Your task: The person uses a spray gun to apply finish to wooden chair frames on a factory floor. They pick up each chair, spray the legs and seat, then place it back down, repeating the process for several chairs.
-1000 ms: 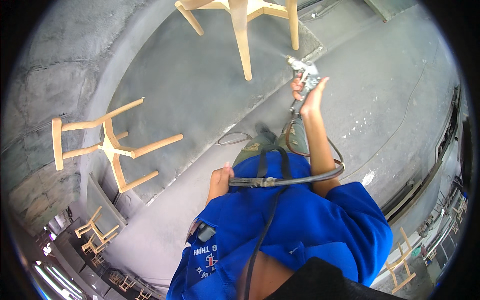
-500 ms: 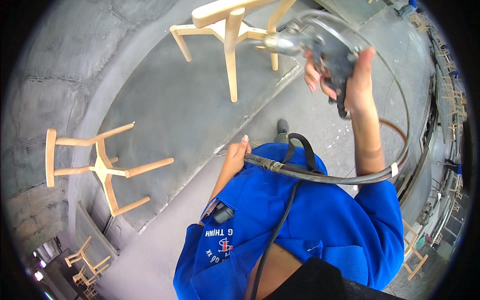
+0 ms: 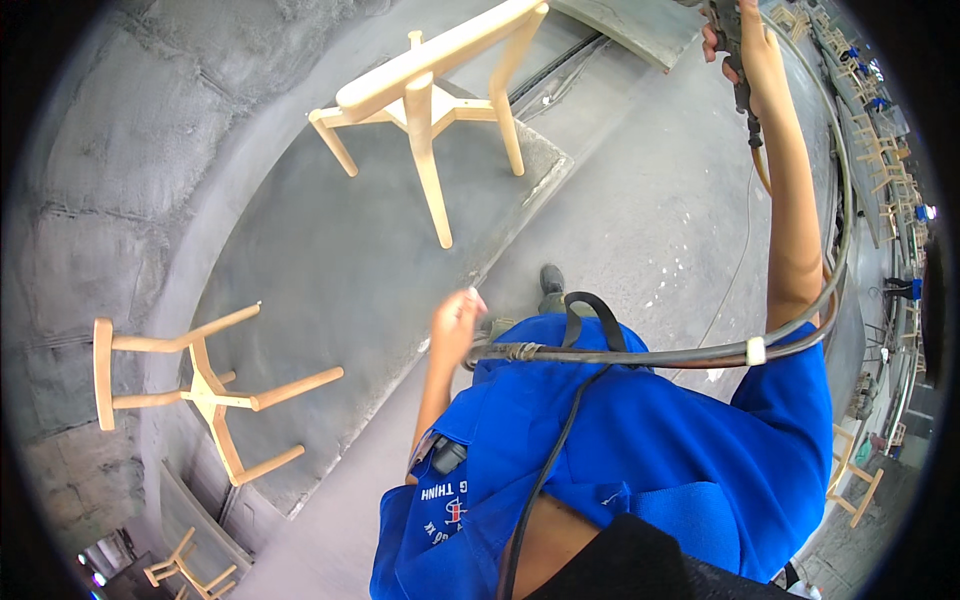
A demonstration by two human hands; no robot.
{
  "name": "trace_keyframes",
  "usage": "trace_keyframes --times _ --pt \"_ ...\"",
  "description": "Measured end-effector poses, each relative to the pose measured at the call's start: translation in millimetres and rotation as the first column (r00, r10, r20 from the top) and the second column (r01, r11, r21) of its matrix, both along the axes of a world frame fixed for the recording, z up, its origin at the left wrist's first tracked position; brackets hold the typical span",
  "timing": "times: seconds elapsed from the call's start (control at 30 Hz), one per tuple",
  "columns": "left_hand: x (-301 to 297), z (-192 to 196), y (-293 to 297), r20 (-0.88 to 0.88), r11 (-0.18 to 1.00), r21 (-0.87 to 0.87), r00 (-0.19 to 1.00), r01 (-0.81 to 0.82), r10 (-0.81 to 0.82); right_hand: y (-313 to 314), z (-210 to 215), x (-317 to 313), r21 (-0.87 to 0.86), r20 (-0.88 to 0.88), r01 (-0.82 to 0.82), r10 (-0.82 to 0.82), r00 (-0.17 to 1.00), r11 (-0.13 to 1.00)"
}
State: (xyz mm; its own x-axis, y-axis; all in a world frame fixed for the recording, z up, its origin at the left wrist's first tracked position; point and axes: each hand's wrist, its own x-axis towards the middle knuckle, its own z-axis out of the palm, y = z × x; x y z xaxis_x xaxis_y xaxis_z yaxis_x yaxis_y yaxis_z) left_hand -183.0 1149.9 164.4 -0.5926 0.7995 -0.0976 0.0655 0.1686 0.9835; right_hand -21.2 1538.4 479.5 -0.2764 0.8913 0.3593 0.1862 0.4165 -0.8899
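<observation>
Clamping bare right grip (image 3: 762, 65) on dark pistol-shaped metal spray gun (image 3: 729, 30), one o'clock; being unable to tell closure of left grip (image 3: 458, 318); perhaps risking jerks by snagging curved grey rubber hose (image 3: 650, 357), four o'clock.

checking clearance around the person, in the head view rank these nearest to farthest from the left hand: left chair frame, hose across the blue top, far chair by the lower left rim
From the left hand:
1. Hose: its near end is right beside the hand.
2. Left chair frame: to the left.
3. Far chair: lower left, beyond that frame.
</observation>
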Motion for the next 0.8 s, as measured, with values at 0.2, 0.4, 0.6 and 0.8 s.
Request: trace_keyframes --times 0.2,0.4,0.6,0.8 --pt "-119.3 89.8 91.3 -0.265 0.842 0.464 0.865 -0.273 0.427 33.3 -63.3 48.8 0.008 0.038 -0.09 0.09 0.995 0.996" --pt "-171.9 158.1 133.6 -0.139 0.889 0.423 0.958 -0.173 0.252 -25.8 -196.4 80.0 -0.473 -0.094 -0.376 0.379 0.921 0.797" --pt "-77.4 159.1 89.5 -0.681 0.986 0.146 0.714 -0.08 0.159 -73.3 -280.1 110.2 -0.82 -0.234 -0.338 0.269 0.934 0.461" --pt "35.2 140.9 149.3 -0.905 0.898 0.149 0.423 0.415 -0.046 -18.4 -287.1 121.5 -0.807 -0.106 -0.236 0.261 0.96 0.541"
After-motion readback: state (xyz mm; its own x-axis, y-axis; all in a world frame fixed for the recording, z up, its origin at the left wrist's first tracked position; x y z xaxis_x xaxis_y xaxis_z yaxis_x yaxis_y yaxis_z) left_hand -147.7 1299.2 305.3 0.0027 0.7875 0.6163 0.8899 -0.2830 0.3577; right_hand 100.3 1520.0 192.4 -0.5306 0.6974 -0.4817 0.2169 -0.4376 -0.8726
